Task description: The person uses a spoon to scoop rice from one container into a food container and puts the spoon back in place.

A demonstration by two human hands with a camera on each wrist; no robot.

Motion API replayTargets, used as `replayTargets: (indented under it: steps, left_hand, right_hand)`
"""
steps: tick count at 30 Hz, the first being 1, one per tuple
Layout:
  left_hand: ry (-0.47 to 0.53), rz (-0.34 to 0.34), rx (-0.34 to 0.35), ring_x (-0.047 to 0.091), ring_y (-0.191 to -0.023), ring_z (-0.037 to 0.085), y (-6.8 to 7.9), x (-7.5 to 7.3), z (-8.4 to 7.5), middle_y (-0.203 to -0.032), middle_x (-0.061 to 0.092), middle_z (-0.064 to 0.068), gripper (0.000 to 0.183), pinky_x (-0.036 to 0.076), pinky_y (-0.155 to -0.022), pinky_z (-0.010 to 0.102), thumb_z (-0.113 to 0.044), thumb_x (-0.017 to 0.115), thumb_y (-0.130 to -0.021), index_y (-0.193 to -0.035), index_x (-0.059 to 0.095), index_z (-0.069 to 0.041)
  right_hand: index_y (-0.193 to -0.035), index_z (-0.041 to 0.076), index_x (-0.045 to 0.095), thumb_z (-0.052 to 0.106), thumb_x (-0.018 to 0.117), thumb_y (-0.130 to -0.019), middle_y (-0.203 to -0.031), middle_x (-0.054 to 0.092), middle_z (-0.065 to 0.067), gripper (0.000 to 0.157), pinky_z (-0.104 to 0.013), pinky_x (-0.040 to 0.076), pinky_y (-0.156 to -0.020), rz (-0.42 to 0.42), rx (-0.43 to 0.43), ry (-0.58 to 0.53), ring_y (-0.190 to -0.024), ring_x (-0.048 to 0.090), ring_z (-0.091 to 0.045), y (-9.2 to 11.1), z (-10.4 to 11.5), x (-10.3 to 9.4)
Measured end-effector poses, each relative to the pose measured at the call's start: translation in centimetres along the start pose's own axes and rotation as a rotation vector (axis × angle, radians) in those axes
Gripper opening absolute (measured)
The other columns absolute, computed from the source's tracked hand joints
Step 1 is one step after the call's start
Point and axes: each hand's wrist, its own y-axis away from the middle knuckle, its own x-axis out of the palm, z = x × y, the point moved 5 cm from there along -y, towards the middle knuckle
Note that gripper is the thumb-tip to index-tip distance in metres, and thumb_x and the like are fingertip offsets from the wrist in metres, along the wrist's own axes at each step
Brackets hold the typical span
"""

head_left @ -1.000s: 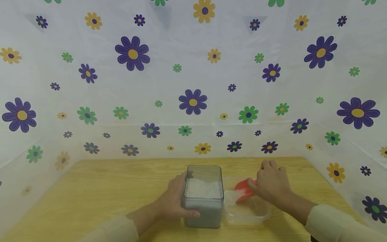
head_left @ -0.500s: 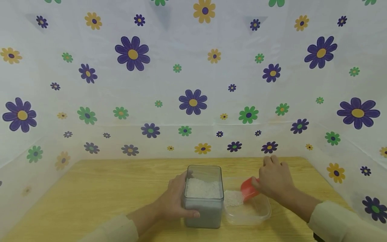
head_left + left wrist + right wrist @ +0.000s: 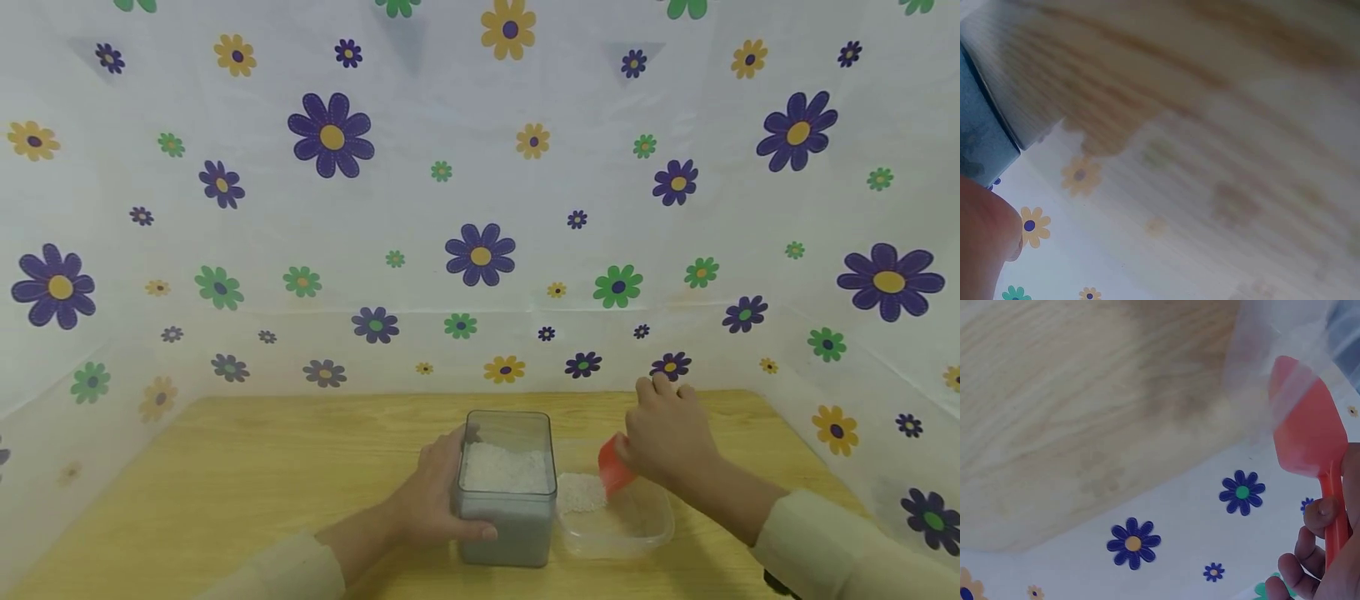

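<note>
A red scoop (image 3: 617, 467) is held by its handle in my right hand (image 3: 671, 433). Its blade tilts down into a shallow clear plastic container (image 3: 637, 543), beside a small heap of white grains (image 3: 581, 492), likely rice. My left hand (image 3: 435, 492) grips the left side of a tall grey see-through canister (image 3: 504, 529), thumb across its front. White grains fill much of the canister, and its top is uncovered. In the right wrist view the fingers curl round the scoop (image 3: 1307, 422) handle. The left wrist view catches only part of the canister (image 3: 985, 119) and a finger (image 3: 988, 234).
The canister and the clear container stand side by side on a wood-grain table (image 3: 300, 467). A white sheet with printed flowers (image 3: 480, 192) encloses the back and sides. A small dark object (image 3: 776, 583) shows under the right sleeve.
My right hand and the scoop first shifted right, off the heap, then a little back left as the scoop tipped steeper. Grains have settled in the clear container. My left hand stays put.
</note>
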Motion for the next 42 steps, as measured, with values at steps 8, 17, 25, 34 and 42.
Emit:
replayTargets:
  steps: [8, 17, 25, 34, 42]
  left_hand:
    - [0.001, -0.003, 0.003, 0.033, -0.132, 0.024, 0.5, 0.0, 0.0, -0.148, 0.039, 0.005, 0.122, 0.03, -0.11, 0.057, -0.056, 0.085, -0.064, -0.156, 0.019, -0.011]
    - [0.001, -0.01, 0.037, 0.035, -0.13, 0.024, 1.0, -0.1, -0.2, -0.145, 0.041, 0.006, 0.122, 0.03, -0.109, 0.057, -0.056, 0.086, -0.063, -0.155, 0.021, -0.008]
    - [-0.004, -0.015, 0.068, 0.037, -0.13, 0.024, 1.5, 0.0, -0.3, -0.145, 0.043, 0.008, 0.122, 0.028, -0.11, 0.058, -0.057, 0.086, -0.063, -0.155, 0.022, -0.008]
    - [-0.012, -0.015, 0.084, 0.038, -0.13, 0.022, 1.9, -0.1, -0.3, -0.145, 0.043, 0.007, 0.121, 0.026, -0.112, 0.057, -0.057, 0.085, -0.064, -0.154, 0.022, -0.006]
    - [-0.031, -0.016, 0.086, 0.037, -0.129, 0.02, 2.3, 0.1, -0.6, -0.144, 0.043, 0.004, 0.121, 0.029, -0.11, 0.056, -0.061, 0.084, -0.064, -0.154, 0.022, -0.01]
  right_hand:
    - [-0.054, 0.012, 0.055, 0.04, 0.068, -0.079, -0.073, 0.047, -0.006, 0.039, -0.044, 0.045, -0.069, -0.046, -0.04, 0.036, -0.078, 0.045, -0.026, -0.8, 0.3, -2.9]
    - [-0.056, 0.01, 0.06, 0.042, 0.067, -0.081, -0.072, 0.051, -0.008, 0.042, -0.041, 0.045, -0.065, -0.076, -0.023, 0.011, -0.076, 0.047, -0.026, -2.1, -0.4, -8.1]
    - [-0.045, 0.011, 0.05, 0.036, 0.065, -0.082, -0.075, 0.059, -0.01, 0.048, -0.037, 0.045, -0.062, -0.172, 0.016, -0.155, -0.076, 0.049, -0.026, -3.0, 0.2, -11.9]
    - [-0.052, 0.011, 0.06, 0.038, 0.065, -0.084, -0.086, 0.062, -0.008, 0.043, -0.034, 0.048, -0.07, -0.06, 0.003, -0.255, -0.082, 0.051, -0.024, -3.0, 4.9, -10.7]
    - [-0.049, 0.012, 0.058, 0.04, 0.065, -0.083, -0.087, 0.061, -0.006, 0.045, -0.033, 0.048, -0.07, -0.091, -0.068, -0.221, -0.082, 0.05, -0.023, -2.4, 7.9, -10.0]
